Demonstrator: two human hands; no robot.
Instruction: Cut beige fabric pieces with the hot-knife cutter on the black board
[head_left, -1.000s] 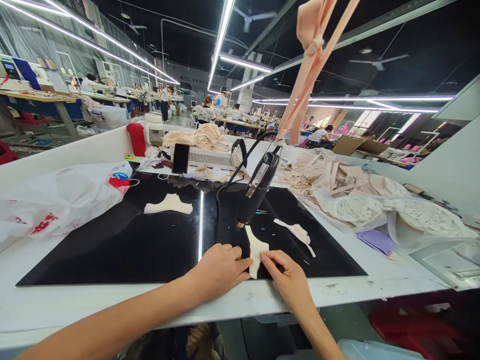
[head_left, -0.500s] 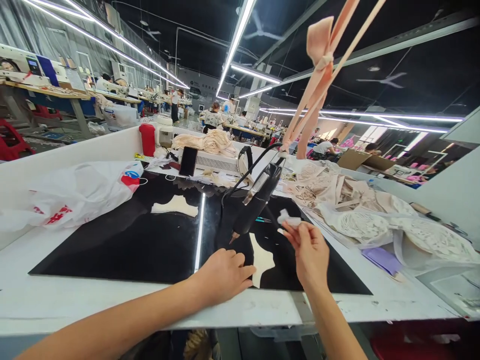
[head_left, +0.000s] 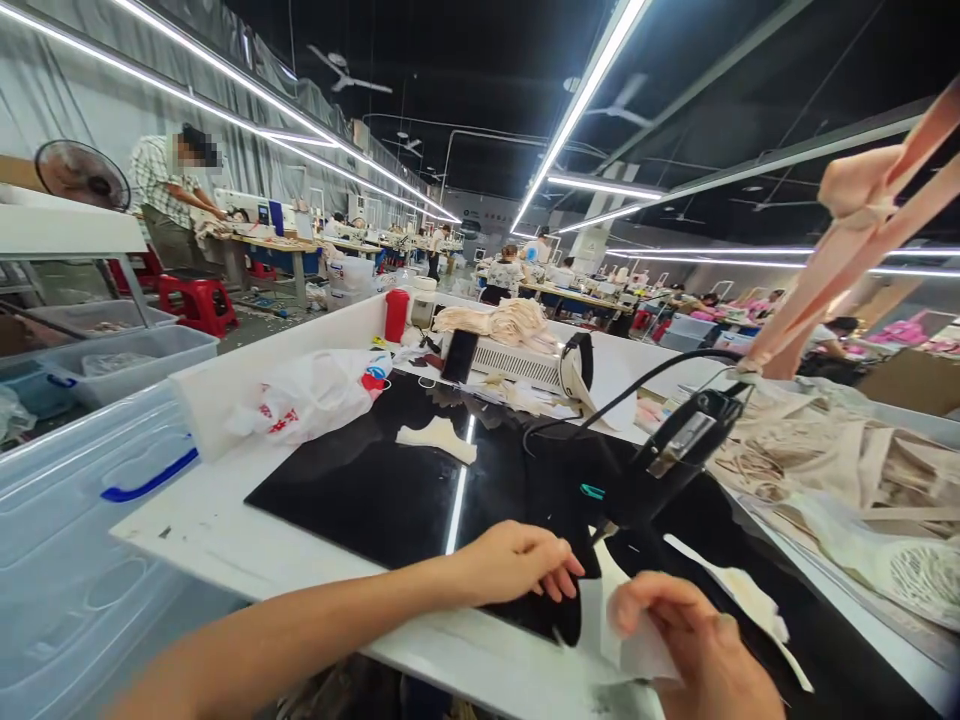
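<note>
My right hand is at the lower right, its thumb and fingers closed on a thin white piece, partly blurred. That piece overlaps a cream cut fabric piece at the edge of the black mat. Just to the left, my left hand hovers with loosely bent, parted fingers and nothing visible in them. Above both hands a black pointed tool hangs from a knotted peach ribbon, its tip beside the cream piece. Another cream piece lies right of my right hand.
A further cream piece lies farther back on the mat, near teal snips. A white plastic bag is at left, lacy garments at right. Behind stand a phone and a white slotted box. Clear bins flank the table.
The view has swung left. My right hand has come down and closer with the white piece, beside the left hand. My left hand has lifted off the cream piece.
</note>
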